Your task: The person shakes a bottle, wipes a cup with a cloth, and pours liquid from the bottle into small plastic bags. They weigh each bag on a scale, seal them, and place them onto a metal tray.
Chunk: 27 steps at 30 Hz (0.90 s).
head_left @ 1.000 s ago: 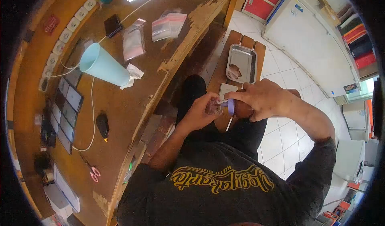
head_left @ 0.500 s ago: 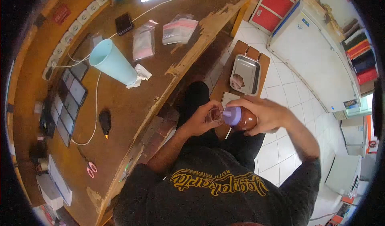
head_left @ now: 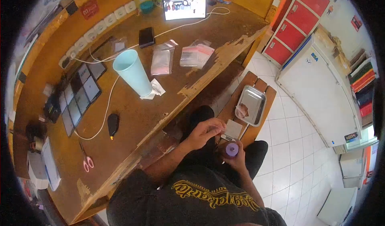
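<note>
My right hand [head_left: 238, 160] is wrapped round a squeeze bottle [head_left: 232, 149] with a purple lid, held upright low by my lap; the lid faces up at me, and brown contents showed through its side earlier. My left hand [head_left: 206, 133] is closed in a pinch beside a small flat scale [head_left: 233, 129] on the wooden bench. A clear edge shows at its fingertips, seemingly a small plastic bag, mostly hidden. Just beyond, a metal tray [head_left: 261, 105] holds a small clear bag with brown contents [head_left: 243, 111].
On the worn wooden table [head_left: 132, 117] stand a light blue cup [head_left: 132, 73], clear resealable bags [head_left: 163, 59], a phone [head_left: 146, 37], a lit tablet [head_left: 184, 8], a black cutter [head_left: 113, 125] and pink scissors [head_left: 88, 163]. The table's edge runs left of my legs.
The right hand has turned the bottle from tilted at the left hand's clear container to upright and drawn it back towards my lap. The left hand has come beside the scale. The view has shifted.
</note>
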### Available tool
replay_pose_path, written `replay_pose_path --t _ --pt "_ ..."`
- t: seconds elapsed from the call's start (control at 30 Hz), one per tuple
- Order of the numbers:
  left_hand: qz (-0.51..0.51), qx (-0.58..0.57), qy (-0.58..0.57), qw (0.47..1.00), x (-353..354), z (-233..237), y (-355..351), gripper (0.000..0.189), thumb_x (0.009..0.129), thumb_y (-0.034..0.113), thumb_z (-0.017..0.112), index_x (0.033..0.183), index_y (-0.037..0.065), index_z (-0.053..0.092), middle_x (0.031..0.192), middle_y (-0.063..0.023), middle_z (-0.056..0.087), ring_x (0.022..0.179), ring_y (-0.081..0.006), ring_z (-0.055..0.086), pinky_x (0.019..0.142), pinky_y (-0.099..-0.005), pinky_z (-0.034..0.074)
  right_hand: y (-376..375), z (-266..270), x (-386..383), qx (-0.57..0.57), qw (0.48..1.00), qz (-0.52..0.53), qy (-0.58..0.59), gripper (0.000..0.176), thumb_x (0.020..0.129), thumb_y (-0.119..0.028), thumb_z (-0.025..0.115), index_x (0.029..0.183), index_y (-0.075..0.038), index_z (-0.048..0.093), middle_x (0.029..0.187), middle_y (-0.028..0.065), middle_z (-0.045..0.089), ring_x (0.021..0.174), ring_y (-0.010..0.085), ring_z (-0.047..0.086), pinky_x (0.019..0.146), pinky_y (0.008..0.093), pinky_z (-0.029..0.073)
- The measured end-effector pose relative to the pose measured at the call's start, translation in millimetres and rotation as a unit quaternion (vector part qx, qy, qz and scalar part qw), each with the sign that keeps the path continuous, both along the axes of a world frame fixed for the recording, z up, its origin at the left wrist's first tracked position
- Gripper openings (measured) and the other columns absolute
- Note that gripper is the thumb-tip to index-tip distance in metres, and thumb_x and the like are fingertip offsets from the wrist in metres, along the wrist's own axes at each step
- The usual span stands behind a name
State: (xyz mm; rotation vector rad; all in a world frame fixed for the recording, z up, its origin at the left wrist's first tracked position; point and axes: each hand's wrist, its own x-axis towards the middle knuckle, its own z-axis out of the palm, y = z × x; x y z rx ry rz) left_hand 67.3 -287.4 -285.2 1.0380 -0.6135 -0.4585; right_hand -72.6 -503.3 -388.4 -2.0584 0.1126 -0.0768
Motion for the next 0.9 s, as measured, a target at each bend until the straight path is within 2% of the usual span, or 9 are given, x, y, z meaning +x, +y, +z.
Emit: replay_pose_path --t 0.07,0.23,0.33,0.4,0.43,0.53,0.57,0.7,0.9 --pt "0.012 0.010 -0.013 1.000 1 1 0 0.016 0.102 0.008 0.051 0.109 -0.001 0.063 0.111 -0.0119 0.063 0.102 -0.0172 0.062 0.091 -0.0321 0.050 4 -16 -9 0.000 0.998 -0.067 -0.007 0.097 0.059 -0.016 0.091 0.140 -0.002 0.038 0.125 0.0187 0.062 0.117 0.0299 0.062 0.099 0.0400 0.051" --pt "0.026 0.017 0.034 0.999 -1 1 -5 0.024 0.103 0.012 0.053 0.112 -0.003 0.069 0.106 -0.0126 0.071 0.100 -0.0176 0.066 0.092 -0.0308 0.052 -2 -16 -12 0.010 1.000 -0.026 -0.009 0.107 0.059 -0.029 0.095 0.142 -0.002 0.034 0.127 0.0188 0.060 0.119 0.0311 0.060 0.101 0.0409 0.049" --pt "0.055 0.080 -0.002 0.995 -3 -3 -8 0.025 0.102 0.015 0.056 0.111 -0.003 0.070 0.106 -0.0112 0.072 0.096 -0.0145 0.067 0.086 -0.0286 0.053 -9 9 0 0.047 0.992 -0.014 -0.116 0.099 0.064 -0.040 0.092 0.139 -0.001 0.040 0.126 0.0193 0.060 0.119 0.0327 0.060 0.099 0.0430 0.049" --pt "0.032 0.180 -0.060 0.981 -5 0 -7 0.024 0.100 0.016 0.059 0.110 -0.002 0.070 0.100 -0.0096 0.074 0.093 -0.0124 0.067 0.083 -0.0279 0.053 -13 52 13 0.020 0.984 -0.029 -0.175 0.080 0.073 -0.044 0.086 0.130 0.000 0.052 0.124 0.0195 0.061 0.117 0.0332 0.059 0.096 0.0429 0.049" --pt "0.032 0.181 -0.060 0.981 -7 7 -7 0.024 0.100 0.016 0.059 0.110 -0.002 0.070 0.100 -0.0096 0.074 0.093 -0.0124 0.067 0.083 -0.0279 0.053 -3 88 21 0.058 0.974 -0.041 -0.214 0.045 0.079 -0.025 0.083 0.112 0.000 0.065 0.112 0.0169 0.068 0.106 0.0317 0.064 0.090 0.0394 0.050" --pt "0.034 0.216 -0.157 0.963 -10 23 -11 0.020 0.098 0.012 0.061 0.107 -0.002 0.072 0.100 -0.0113 0.074 0.094 -0.0149 0.068 0.084 -0.0300 0.054 -3 125 35 0.007 0.973 0.044 -0.226 0.023 0.078 -0.008 0.080 0.099 -0.001 0.071 0.097 0.0136 0.072 0.095 0.0289 0.067 0.085 0.0369 0.050" --pt "0.048 0.201 -0.162 0.965 -10 21 -14 0.019 0.096 0.011 0.063 0.107 -0.002 0.072 0.098 -0.0118 0.074 0.092 -0.0147 0.068 0.083 -0.0296 0.054 4 133 38 -0.004 0.970 0.006 -0.242 0.014 0.076 0.003 0.077 0.089 -0.003 0.074 0.085 0.0105 0.072 0.086 0.0254 0.068 0.079 0.0358 0.050" --pt "0.094 0.151 -0.069 0.982 -12 21 -11 0.014 0.091 0.006 0.069 0.102 -0.002 0.073 0.094 -0.0127 0.074 0.087 -0.0136 0.069 0.078 -0.0281 0.054 10 141 44 0.038 0.970 -0.019 -0.241 0.014 0.076 0.002 0.077 0.089 -0.003 0.073 0.082 0.0110 0.072 0.084 0.0249 0.067 0.077 0.0354 0.049" --pt "0.120 0.142 -0.139 0.973 -11 21 -9 0.012 0.090 0.007 0.071 0.097 -0.004 0.073 0.087 -0.0097 0.074 0.080 -0.0121 0.070 0.071 -0.0270 0.056 15 134 46 0.059 0.968 -0.015 -0.242 0.014 0.075 0.003 0.076 0.087 -0.001 0.072 0.082 0.0104 0.071 0.081 0.0247 0.065 0.078 0.0347 0.049"
